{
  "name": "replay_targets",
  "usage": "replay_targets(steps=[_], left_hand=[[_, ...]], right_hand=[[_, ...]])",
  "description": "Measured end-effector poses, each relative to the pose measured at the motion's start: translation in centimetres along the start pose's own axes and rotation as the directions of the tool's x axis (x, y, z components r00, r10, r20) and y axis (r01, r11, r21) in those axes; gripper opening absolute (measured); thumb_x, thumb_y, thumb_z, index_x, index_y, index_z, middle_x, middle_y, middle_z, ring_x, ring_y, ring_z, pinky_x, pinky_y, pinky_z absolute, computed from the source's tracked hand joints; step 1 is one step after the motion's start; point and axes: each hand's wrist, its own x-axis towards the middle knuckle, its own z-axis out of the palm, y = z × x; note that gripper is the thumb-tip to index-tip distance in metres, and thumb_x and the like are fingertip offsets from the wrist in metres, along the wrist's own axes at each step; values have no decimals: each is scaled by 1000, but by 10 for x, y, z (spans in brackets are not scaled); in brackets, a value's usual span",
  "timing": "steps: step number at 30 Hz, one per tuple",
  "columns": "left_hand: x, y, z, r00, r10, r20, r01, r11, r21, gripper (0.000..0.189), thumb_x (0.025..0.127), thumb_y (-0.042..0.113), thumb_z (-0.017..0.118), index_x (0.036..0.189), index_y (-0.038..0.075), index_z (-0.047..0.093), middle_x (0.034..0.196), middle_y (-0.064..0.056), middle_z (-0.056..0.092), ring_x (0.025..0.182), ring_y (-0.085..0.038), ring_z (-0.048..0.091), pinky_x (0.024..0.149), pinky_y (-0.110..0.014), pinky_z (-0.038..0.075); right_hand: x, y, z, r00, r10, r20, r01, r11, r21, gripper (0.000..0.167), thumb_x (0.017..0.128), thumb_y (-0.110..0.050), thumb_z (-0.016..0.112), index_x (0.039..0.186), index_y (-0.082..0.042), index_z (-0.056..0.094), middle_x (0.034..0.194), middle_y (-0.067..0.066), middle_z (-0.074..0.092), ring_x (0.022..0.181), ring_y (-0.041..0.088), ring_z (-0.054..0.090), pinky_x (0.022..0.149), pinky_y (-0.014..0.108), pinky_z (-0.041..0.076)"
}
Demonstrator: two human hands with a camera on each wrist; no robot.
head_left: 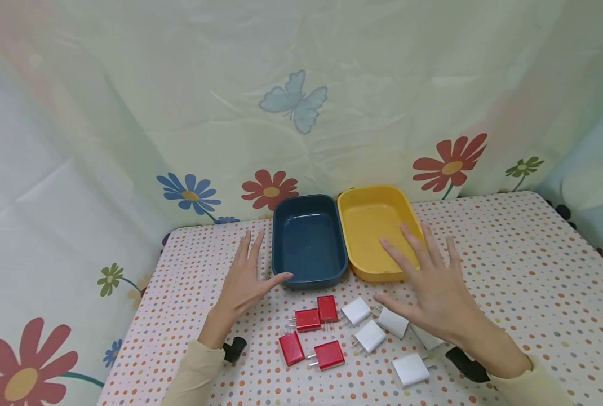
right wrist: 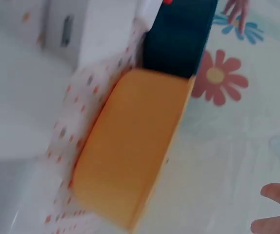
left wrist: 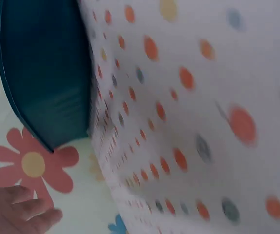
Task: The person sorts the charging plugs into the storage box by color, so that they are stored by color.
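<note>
My left hand (head_left: 243, 285) hovers left of the dark blue tray (head_left: 309, 242), fingers spread and holding nothing. My right hand (head_left: 435, 290), also with spread fingers, is in front of the yellow tray (head_left: 364, 225) and hides part of its right side. Between the hands, several red plug adapters (head_left: 329, 355) lie loose on the left, prongs showing. Several white plug adapters (head_left: 410, 369) lie to their right, one partly covered by my right hand. In the right wrist view, white adapters (right wrist: 101, 31) appear large and blurred near the camera.
Both trays stand side by side at the back of the table, with nothing seen inside them. A dotted cloth (head_left: 509, 270) covers the table. Behind it hangs a curtain (head_left: 362, 141) printed with flowers and a butterfly. Dark straps (head_left: 235, 349) sit at both wrists.
</note>
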Motion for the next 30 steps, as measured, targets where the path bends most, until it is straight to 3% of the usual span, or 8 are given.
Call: replay_targets(steps=[3,6,9,12,15,23,26,30], left_hand=[[2,7,5,996,-52,75,63,988,-139,119,81,72,75,170,24,12,174,-15,13,156,-43,21,112,-73,34],[4,12,10,987,-84,136,117,960,-255,125,78,71,79,170,24,7,172,-15,17,154,-41,27,113,-71,35],[8,15,16,982,-87,170,137,939,-317,132,75,70,82,170,24,4,171,-14,19,152,-38,30,114,-68,36],[12,18,20,977,-90,193,153,926,-344,138,71,71,85,170,22,2,172,-14,18,153,-37,28,116,-66,36],[14,19,24,972,-95,213,168,919,-357,144,69,72,86,169,16,-1,173,-15,15,155,-38,24,117,-65,34],[16,18,29,964,-99,245,185,915,-359,150,69,73,85,168,13,-10,174,-15,7,158,-40,16,119,-67,29],[18,17,31,964,-88,250,180,910,-374,152,68,75,85,167,14,-13,175,-15,5,158,-39,14,120,-66,27],[19,15,32,967,-76,244,172,900,-401,152,68,73,86,167,15,-13,174,-14,6,158,-38,15,121,-65,27]], right_hand=[[1,-15,0,999,-32,17,31,999,12,92,92,-88,33,162,-27,36,169,18,24,157,47,6,117,78,1],[2,-27,-3,998,-53,29,52,998,20,93,91,-87,35,160,-26,39,169,17,24,156,48,10,118,78,4],[3,-37,-6,997,-63,41,61,997,46,91,90,-82,52,160,-25,40,170,15,24,156,49,11,117,79,8],[6,-48,-9,996,-68,64,63,995,81,97,83,-69,75,161,-25,38,171,14,23,156,48,12,114,81,13],[12,-60,-11,993,-82,81,74,992,102,106,75,-59,87,162,-24,38,171,14,24,156,47,15,112,81,19],[22,-84,-7,972,-155,175,106,960,261,109,71,-46,96,161,-16,41,170,10,29,155,39,25,116,72,28],[22,-89,-5,958,-180,222,93,931,353,105,73,-39,97,160,-17,42,165,7,38,149,34,38,113,64,40],[21,-95,-1,924,-208,321,38,885,464,91,77,-24,96,155,-17,50,152,3,51,128,24,58,99,46,57]])
